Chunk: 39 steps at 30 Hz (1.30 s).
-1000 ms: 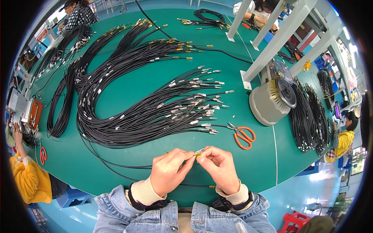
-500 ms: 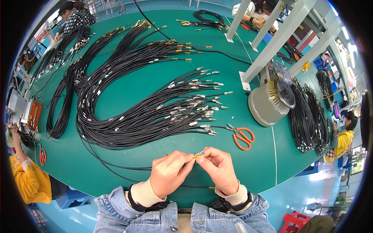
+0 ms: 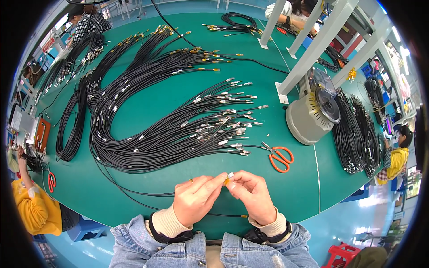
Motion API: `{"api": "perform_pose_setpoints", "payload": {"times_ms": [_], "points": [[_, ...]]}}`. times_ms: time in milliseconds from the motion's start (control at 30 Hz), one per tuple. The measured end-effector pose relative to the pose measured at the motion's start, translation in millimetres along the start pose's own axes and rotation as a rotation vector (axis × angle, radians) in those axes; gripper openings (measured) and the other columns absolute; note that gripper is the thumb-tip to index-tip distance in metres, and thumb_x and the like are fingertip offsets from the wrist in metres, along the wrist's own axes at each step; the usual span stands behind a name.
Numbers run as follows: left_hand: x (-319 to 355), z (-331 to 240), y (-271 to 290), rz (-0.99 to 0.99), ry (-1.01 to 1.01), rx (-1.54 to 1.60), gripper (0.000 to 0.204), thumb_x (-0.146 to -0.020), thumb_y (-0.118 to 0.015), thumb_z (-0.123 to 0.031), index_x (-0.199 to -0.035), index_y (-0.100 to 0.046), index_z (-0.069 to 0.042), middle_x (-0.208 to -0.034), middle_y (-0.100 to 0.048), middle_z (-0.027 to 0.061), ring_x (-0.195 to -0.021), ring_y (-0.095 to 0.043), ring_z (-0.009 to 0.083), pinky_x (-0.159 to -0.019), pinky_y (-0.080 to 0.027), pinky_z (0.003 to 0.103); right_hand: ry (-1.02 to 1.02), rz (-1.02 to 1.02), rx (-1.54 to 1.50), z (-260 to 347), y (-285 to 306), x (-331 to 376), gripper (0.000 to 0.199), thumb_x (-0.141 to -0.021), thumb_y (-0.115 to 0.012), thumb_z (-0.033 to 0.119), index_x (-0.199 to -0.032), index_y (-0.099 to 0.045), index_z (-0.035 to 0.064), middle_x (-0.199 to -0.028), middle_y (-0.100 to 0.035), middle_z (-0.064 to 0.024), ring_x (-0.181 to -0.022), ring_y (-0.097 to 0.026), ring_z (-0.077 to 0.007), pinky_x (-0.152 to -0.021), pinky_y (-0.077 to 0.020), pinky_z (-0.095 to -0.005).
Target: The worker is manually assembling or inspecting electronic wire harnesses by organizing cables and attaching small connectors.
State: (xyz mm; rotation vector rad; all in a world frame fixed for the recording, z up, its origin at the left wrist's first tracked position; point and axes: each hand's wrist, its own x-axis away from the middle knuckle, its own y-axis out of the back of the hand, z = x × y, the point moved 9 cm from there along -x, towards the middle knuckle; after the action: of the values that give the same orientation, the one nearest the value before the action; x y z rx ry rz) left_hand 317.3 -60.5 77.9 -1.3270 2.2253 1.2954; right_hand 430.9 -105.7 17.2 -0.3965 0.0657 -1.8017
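Above the table's near edge, my left hand (image 3: 196,199) and my right hand (image 3: 253,196) meet, fingertips closed. Pinched between them is a cable end, with a small silver-white piece (image 3: 230,175) and a bit of yellow showing. Its exact kind is partly hidden by my fingers. A black cable (image 3: 154,194) comes from the left to my left hand. Below my hands another cable runs right to a yellow tip (image 3: 244,216). Beyond them lies a large bundle of black cables (image 3: 165,145), its ends tagged white and silver.
Orange-handled scissors (image 3: 281,159) lie right of the bundle's ends. A grey round machine (image 3: 308,120) stands beside metal posts (image 3: 308,53) at the right. More black cables (image 3: 351,138) lie past it. Co-workers sit around the green table (image 3: 268,201).
My left fingertips have shifted slightly at the cable end, and the silver-white piece now shows tilted upward above them. The hands stay in the same place.
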Motion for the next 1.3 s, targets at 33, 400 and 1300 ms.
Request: {"api": "perform_pose_setpoints", "payload": {"times_ms": [33,400,1300], "points": [[0.1,1.4,1.0,-0.019,0.010,0.005,0.033,-0.070,-0.070,0.007,-0.099,-0.067,-0.007,-0.069,-0.063,0.0056,-0.053,-0.060,0.0157,-0.045,-0.046,0.025,-0.048,0.020,-0.053,-3.8,-0.1,1.0,0.008,-0.089,-0.056,0.005,-0.093,-0.059,-0.0003,-0.079,-0.056,0.0006,-0.070,-0.049,-0.0057,-0.063,-0.0392,-0.0202],[-0.4,6.7,1.7,-0.046,0.094,0.057,0.023,-0.072,-0.069,0.007,-0.094,-0.065,-0.002,-0.067,-0.063,0.0067,-0.048,-0.054,0.0127,-0.043,-0.042,0.024,-0.002,0.006,-0.125,-6.5,-2.4,2.5,0.011,-0.089,-0.058,0.008,-0.096,-0.059,-0.0009,-0.081,-0.056,-0.0002,-0.071,-0.049,-0.0063,-0.064,-0.0394,-0.0203],[7.8,14.0,-11.6,0.096,0.241,0.120,0.006,-0.088,-0.060,-0.007,-0.087,-0.056,-0.002,-0.061,-0.060,0.0072,-0.049,-0.060,0.0207,-0.043,-0.045,0.031,0.239,-0.061,0.054,0.7,3.0,3.7,0.002,-0.086,-0.060,-0.003,-0.088,-0.059,-0.0036,-0.088,-0.057,-0.0032,-0.079,-0.055,-0.0078,-0.072,-0.0452,-0.0206]]}}
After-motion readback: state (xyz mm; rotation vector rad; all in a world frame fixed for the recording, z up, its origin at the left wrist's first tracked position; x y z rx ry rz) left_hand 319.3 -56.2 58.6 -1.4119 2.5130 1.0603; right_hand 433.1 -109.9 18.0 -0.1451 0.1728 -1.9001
